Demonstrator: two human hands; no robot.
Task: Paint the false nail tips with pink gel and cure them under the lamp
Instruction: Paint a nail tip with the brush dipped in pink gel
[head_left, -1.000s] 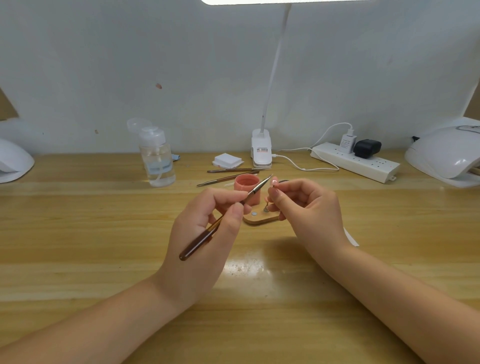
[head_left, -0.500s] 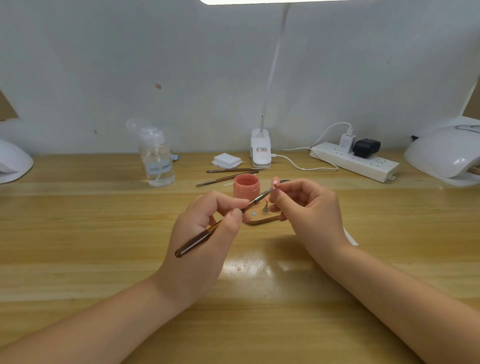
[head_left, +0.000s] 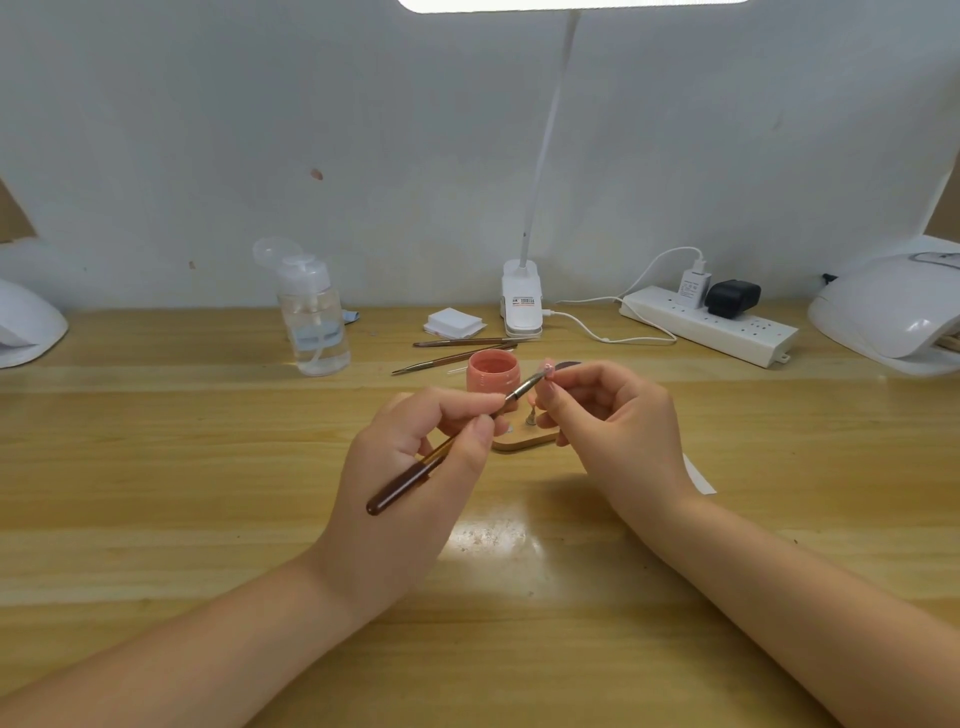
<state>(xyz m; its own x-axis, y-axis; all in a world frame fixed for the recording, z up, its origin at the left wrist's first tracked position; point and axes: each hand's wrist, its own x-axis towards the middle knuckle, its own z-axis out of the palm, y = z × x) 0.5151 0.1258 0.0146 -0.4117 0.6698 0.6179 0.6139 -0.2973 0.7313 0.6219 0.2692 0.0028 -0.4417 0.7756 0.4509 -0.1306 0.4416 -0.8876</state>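
— Above the wooden table (head_left: 156, 467), near its middle, what's each hand doing?

— The left hand (head_left: 410, 467) grips a brown-handled gel brush (head_left: 447, 447) like a pen, its bristle end laid against the false nail tip (head_left: 547, 368). The right hand (head_left: 618, 421) pinches that tip between thumb and fingers, holding it up just in front of the open pink gel jar (head_left: 492, 375).

— How far along would you say the job is?

— Mid-painting, I'd judge. One tip is being coated; a small stand (head_left: 530, 415) sits on the light wooden base (head_left: 524, 441) below the hands, and whether other tips wait there, painted or not, is hidden by the fingers. Curing looks undone: the white nail lamp (head_left: 893, 306) at the far right sits well apart from the work, and nothing shows inside it.

— And the tip itself?

— Tiny and pale pink, with a glossy look where the brush meets it. Too small to say whether the coat is even or reaches the edges.

— Anything else around?

— Two spare brushes (head_left: 457, 353), a clear pump bottle (head_left: 311, 317), a stack of white pads (head_left: 453, 322), a clip-on desk lamp (head_left: 521, 301) and a power strip (head_left: 711, 325).
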